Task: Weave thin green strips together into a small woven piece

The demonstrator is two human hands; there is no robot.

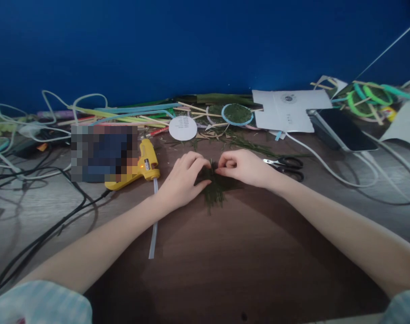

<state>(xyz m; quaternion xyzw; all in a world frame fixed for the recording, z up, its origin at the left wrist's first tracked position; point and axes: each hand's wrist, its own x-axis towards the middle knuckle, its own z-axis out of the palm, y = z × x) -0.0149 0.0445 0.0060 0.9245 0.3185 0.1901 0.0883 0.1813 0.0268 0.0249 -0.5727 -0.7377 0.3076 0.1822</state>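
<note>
Between my hands lies a small bunch of dark green, grass-like strips [213, 196], its loose ends fanning toward me on the brown table. My left hand [188, 175] holds its left side, thumb and forefinger closed at the edge. From the right, my right hand [240, 167] pinches the upper part of the bunch between thumb and fingertips. The fingers hide some of the strips. Left of my left hand rests a yellow glue gun [147, 163] with a clear glue stick [153, 240] sticking out toward me. Black-handled scissors [289, 163] lie beside my right wrist.
Behind my hands are a white paper disc [183, 128], a blue-rimmed green round [238, 114], loose sticks and white card [289, 110]. A phone [346, 130] leans at the right with white cables. Black cords [56, 218] cross the left side; a blue wall [205, 45] stands behind.
</note>
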